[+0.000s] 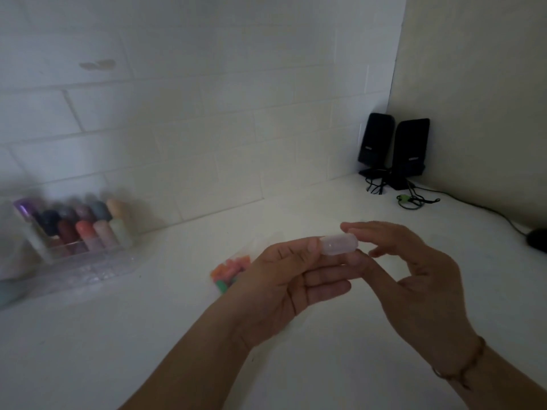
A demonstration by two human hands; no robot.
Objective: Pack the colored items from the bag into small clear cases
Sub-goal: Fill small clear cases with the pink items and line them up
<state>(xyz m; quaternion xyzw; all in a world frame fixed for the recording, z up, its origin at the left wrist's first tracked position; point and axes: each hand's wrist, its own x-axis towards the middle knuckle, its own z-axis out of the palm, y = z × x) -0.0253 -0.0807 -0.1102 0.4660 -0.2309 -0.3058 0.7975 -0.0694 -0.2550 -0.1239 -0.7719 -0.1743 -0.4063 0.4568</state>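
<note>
A small clear capsule-shaped case [339, 244] is held above the white counter, pinched between the thumb and fingers of my left hand [291, 279]. My right hand [411, 267] is just to its right, fingers spread, with a fingertip touching the case's far end. Whether anything is inside the case is too blurred to tell. A clear bag [229, 272] of orange, pink and green items lies on the counter behind my left hand, partly hidden by it.
A clear organizer box [88, 270] at the left holds several colored capsule cases standing upright. Two black speakers [393, 149] with cables stand in the back right corner. A dark mouse [537, 239] sits at the right edge. The tiled wall runs behind.
</note>
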